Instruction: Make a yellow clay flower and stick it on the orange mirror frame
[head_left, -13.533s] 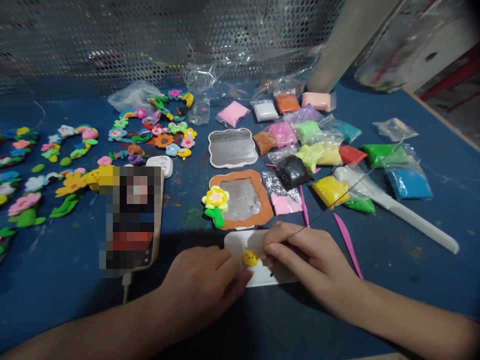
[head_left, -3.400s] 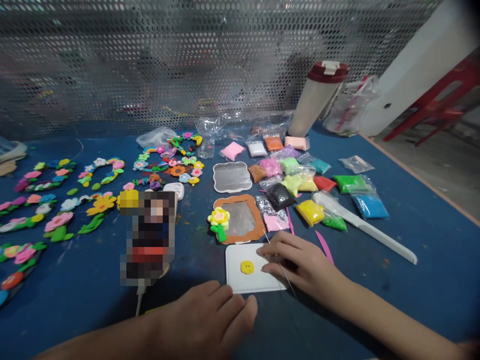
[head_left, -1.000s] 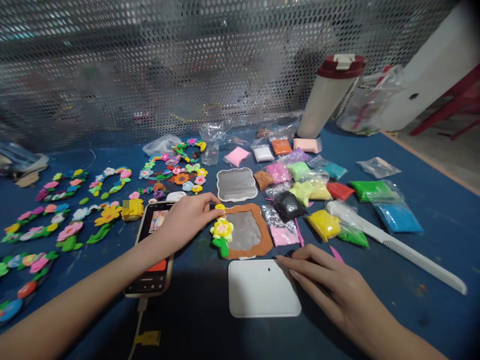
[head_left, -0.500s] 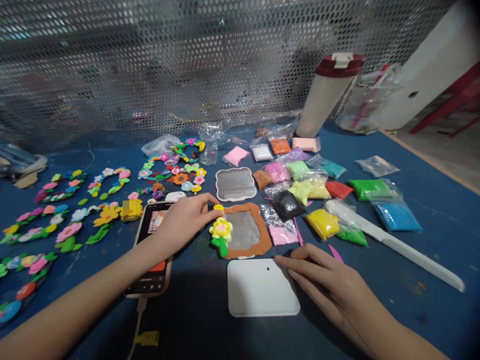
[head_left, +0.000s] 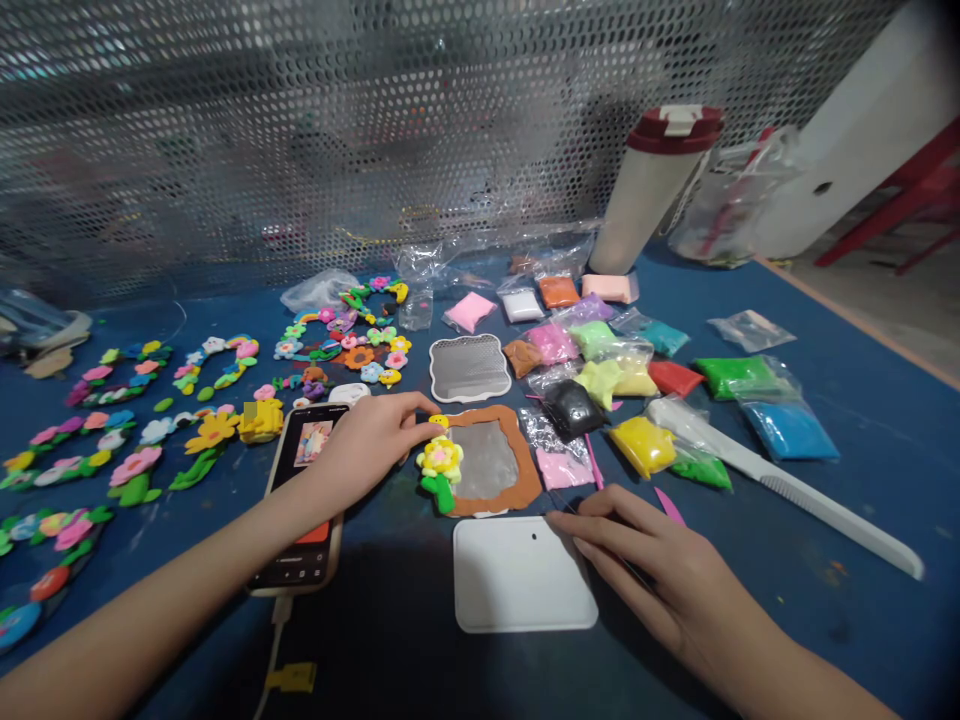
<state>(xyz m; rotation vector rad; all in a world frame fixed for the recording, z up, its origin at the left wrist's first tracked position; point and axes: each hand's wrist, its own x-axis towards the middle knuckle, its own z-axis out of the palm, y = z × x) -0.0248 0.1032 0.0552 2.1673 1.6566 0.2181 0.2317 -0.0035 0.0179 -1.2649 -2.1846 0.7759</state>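
Observation:
In the middle lies a mirror with a wavy brown clay frame (head_left: pixel 529 470). A yellow clay flower (head_left: pixel 441 457) with green leaves sits on its left side. My left hand (head_left: pixel 371 440) reaches over the phone, its thumb and index finger closed on a small yellow clay piece (head_left: pixel 439 423) at the frame's upper left corner. Below the mirror is a white board (head_left: pixel 525 590) with a small dark speck on it. At its right edge my right hand (head_left: pixel 645 555) is closed in a pinch around a thin needle-like tool (head_left: pixel 561 502), mostly hidden by the fingers.
A phone (head_left: pixel 279 500) with a cable lies under my left forearm. Clay-decorated frames (head_left: pixel 360 357) spread across the left. A bare mirror (head_left: pixel 469 368), clay packets (head_left: pixel 643 445), a white comb-like tool (head_left: pixel 795 485) and a tumbler (head_left: pixel 651 190) stand behind and to the right.
The small yellow piece has shifted slightly down toward the flower under my left fingers. My right hand has stayed nearly still beside the board.

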